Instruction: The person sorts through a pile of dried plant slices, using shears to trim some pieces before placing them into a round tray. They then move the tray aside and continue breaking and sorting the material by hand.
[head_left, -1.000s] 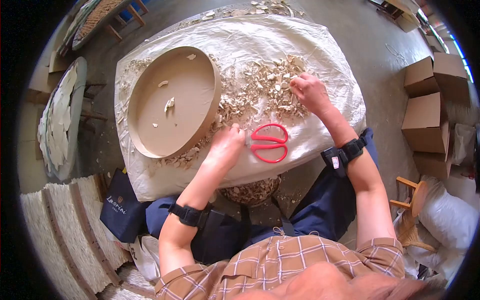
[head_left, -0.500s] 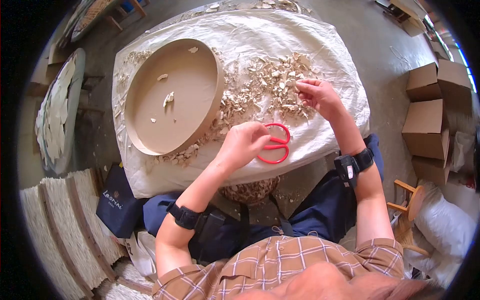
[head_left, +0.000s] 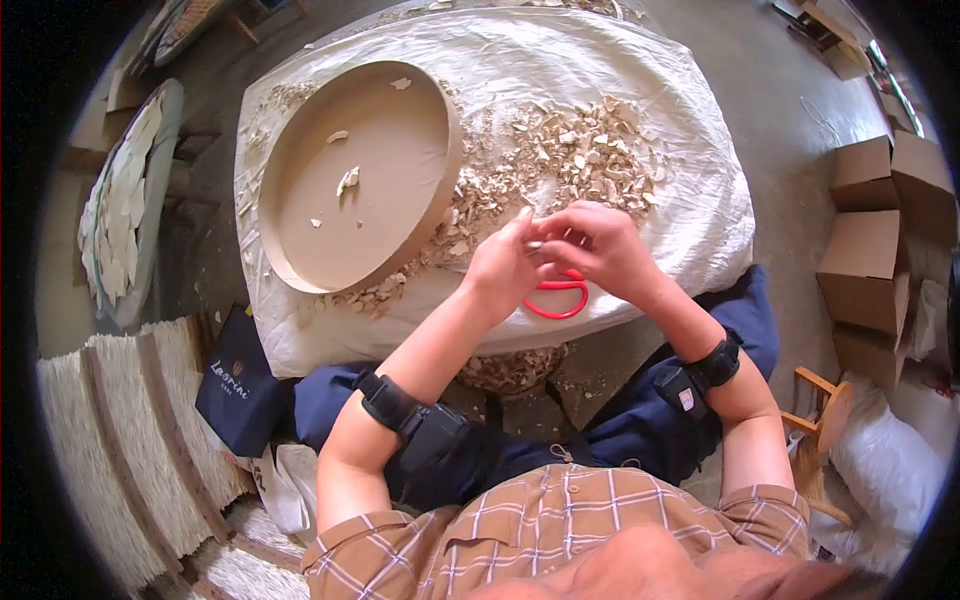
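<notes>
My left hand [head_left: 503, 262] and my right hand [head_left: 598, 245] meet above the near part of the cloth-covered table. The fingers of both are closed together around something small that I cannot make out. Just under them lie red-handled scissors [head_left: 556, 316], partly hidden by my hands. Beyond my hands is a heap of pale, dry flakes [head_left: 590, 150] spread over the white cloth. To the left of the heap, a round shallow tray [head_left: 450, 190] holds several small pale pieces, one of them a small piece [head_left: 348, 181] near its middle.
The white cloth [head_left: 690, 200] covers the table. At the far left stands a round rack of pale sheets [head_left: 130, 200]. A dark blue bag [head_left: 238, 385] is by the near left corner. Cardboard boxes [head_left: 862, 245] and a wooden stool [head_left: 832, 410] are on the right.
My right hand has moved from the flake heap left and nearer, and now meets my left hand. My left hand has shifted slightly right. The whole view has moved a little.
</notes>
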